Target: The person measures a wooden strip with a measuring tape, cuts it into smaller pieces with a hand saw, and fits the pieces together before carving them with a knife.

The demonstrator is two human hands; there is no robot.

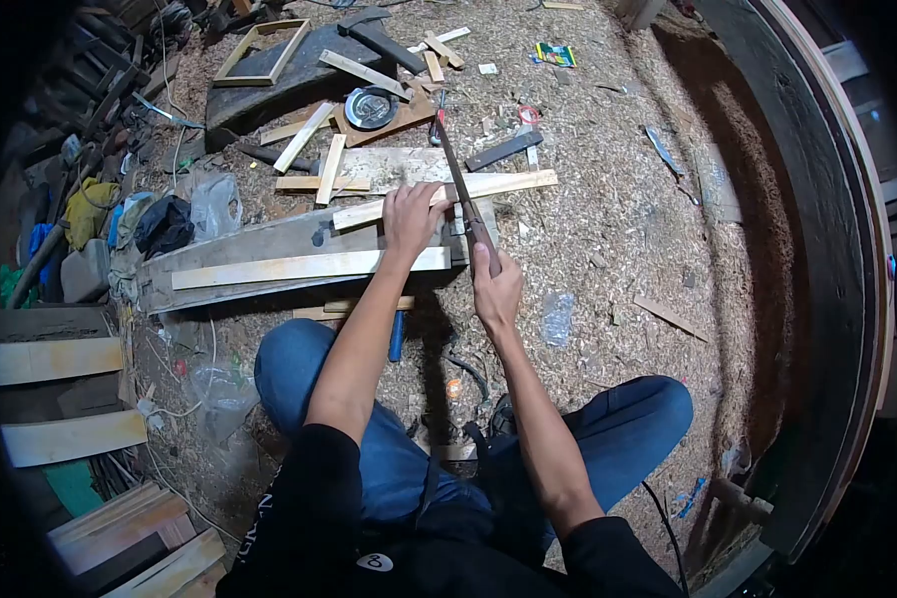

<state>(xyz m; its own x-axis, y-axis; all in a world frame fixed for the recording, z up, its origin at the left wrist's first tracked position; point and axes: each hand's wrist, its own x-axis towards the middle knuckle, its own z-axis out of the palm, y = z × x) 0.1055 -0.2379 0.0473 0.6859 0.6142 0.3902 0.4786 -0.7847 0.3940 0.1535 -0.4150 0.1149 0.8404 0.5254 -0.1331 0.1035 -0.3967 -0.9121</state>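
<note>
My right hand [497, 289] is wrapped round the brown handle of a hand saw [457, 171]. The saw's narrow dark blade points away from me and crosses a pale wood strip [513, 182]. My left hand [411, 218] grips that strip just left of the blade, pressing it over a low wooden bench [314, 237]. The strip's right end sticks out past the bench. Nearer to me, a longer pale strip [309, 267] lies along the bench. Whether the teeth have cut into the wood cannot be made out.
Wood shavings [608, 239] cover the floor. Beyond the bench lie a round metal tin [371, 108], short wood offcuts and a small wooden frame [261, 53]. A blue-handled tool [397, 337] is near my left knee. A large curved wooden piece [817, 199] borders the right side.
</note>
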